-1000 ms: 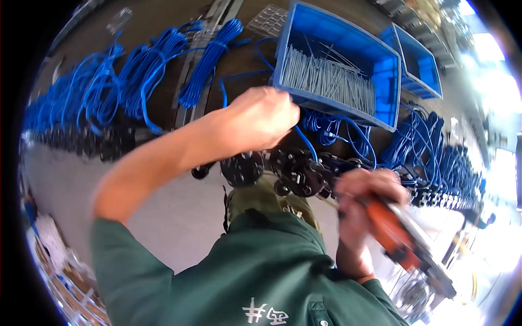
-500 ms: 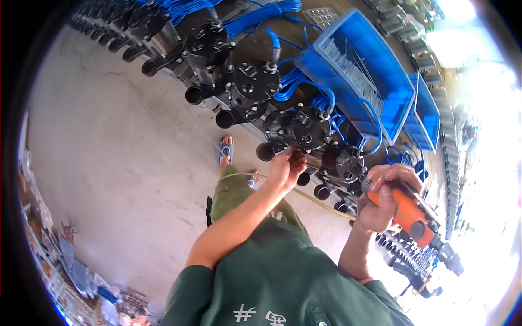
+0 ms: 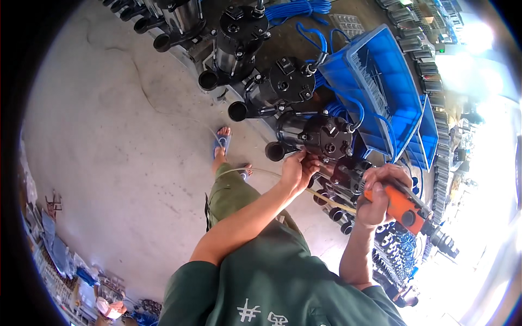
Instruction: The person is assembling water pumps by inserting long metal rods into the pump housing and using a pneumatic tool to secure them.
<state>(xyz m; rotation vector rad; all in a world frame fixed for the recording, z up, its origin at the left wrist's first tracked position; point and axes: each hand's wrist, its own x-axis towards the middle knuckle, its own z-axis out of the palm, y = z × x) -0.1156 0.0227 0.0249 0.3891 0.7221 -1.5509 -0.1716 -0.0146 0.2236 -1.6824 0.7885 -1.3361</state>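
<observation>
My left hand (image 3: 298, 170) is at the lower side of a black and steel submersible pump (image 3: 328, 137), fingers bent and drawn together. Whatever lies between those fingertips is too small to make out. On the right, my right hand (image 3: 383, 190) is wrapped round an orange power drill (image 3: 401, 208), its dark chuck end directed toward the lower right, away from the pumps. Another pump (image 3: 348, 173) stands just beside the drill's near end. Blue cable rises from the top of the pump at my left hand.
More pumps (image 3: 285, 81) stand in a slanting row along the bench edge. Behind them is a blue crate (image 3: 402, 70) holding thin metal rods, next to coiled blue cable (image 3: 296, 10). A pale yellow hose (image 3: 334, 203) crosses below my hands. Grey floor (image 3: 136, 163) lies left.
The view has shifted, so the pumps and crate sit lower and further right. My left hand stays at the same pump; my right hand keeps the drill, which appears slightly further left.
</observation>
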